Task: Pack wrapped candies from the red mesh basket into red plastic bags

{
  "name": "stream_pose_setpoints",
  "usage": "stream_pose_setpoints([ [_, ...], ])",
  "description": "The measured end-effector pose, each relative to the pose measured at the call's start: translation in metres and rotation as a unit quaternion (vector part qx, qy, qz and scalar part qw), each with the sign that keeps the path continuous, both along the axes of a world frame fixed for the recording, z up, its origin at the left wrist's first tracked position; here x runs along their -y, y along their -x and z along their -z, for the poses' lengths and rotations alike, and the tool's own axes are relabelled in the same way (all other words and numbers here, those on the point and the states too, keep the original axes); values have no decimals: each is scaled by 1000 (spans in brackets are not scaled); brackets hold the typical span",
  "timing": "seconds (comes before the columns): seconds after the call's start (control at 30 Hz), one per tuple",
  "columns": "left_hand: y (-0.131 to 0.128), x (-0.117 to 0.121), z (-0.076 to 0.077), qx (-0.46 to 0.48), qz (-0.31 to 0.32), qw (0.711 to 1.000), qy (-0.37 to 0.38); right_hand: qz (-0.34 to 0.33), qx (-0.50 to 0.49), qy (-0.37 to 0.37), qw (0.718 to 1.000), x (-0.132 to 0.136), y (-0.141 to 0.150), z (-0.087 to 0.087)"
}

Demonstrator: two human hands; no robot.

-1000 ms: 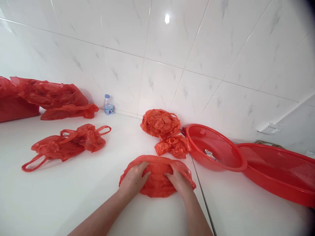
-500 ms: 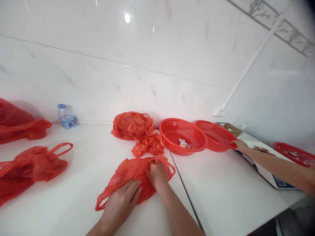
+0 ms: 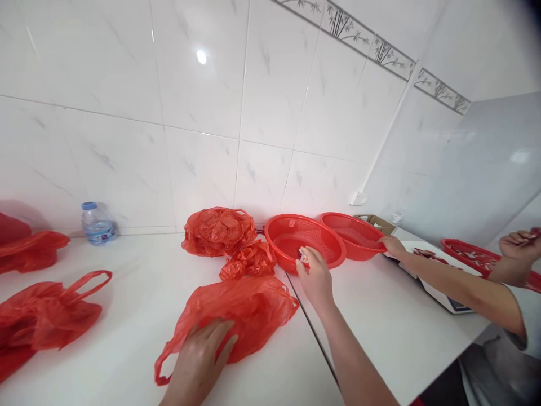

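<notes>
My left hand (image 3: pixel 203 352) is closed on the near edge of a red plastic bag (image 3: pixel 253 327), which lies on the white table with its mouth spread. My right hand (image 3: pixel 315 276) reaches over the near rim of a red basket (image 3: pixel 276 242). A small printed packet (image 3: pixel 303 256) is pinched between its thumb and fingers. That hand hides part of the basket's inside. Just behind the open bag sit a crumpled red bag (image 3: pixel 249 260) and a larger bundle of red bags (image 3: pixel 217 231).
Another person's hand (image 3: pixel 393 247) grips a second red basket (image 3: pixel 355 237). Their other hand (image 3: pixel 518 245) is raised at far right, near a red tray (image 3: pixel 473 256). A white scale (image 3: pixel 439 276) stands there. Leftward are a water bottle (image 3: pixel 98 225) and a tied red bag (image 3: pixel 63 316).
My right hand has come out of the red bag and moved to the basket, where it now holds a packet. My left hand has stayed on the bag. The view has shifted.
</notes>
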State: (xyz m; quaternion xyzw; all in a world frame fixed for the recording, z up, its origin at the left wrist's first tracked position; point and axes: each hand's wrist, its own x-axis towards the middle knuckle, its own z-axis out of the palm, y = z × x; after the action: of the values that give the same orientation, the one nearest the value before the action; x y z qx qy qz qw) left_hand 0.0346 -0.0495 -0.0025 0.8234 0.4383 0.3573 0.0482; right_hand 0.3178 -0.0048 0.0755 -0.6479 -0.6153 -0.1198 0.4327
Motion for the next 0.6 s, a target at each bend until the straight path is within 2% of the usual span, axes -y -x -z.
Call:
stream_pose_setpoints([
  [0.1,3,3,0,26,39,995,-92,34,114,128,985,-22,-43,12],
  [0.2,8,4,-2,43,55,987,-142,31,136,161,977,-11,-62,29],
  [0.27,11,2,-4,57,22,982,-177,25,149,151,977,8,-66,40],
  [0.33,14,-2,-6,61,-59,977,-198,21,163,139,977,30,-69,48],
  [0.4,17,-7,-9,57,-163,969,-176,19,165,135,977,52,-73,53],
  [0.47,21,-13,-12,44,-247,961,-119,16,166,144,975,75,-80,54],
  [0.53,25,-18,-14,27,-281,958,-46,12,167,166,972,97,-87,49],
  [0.6,30,-22,-16,26,-274,960,46,6,158,201,967,118,-96,39],
])
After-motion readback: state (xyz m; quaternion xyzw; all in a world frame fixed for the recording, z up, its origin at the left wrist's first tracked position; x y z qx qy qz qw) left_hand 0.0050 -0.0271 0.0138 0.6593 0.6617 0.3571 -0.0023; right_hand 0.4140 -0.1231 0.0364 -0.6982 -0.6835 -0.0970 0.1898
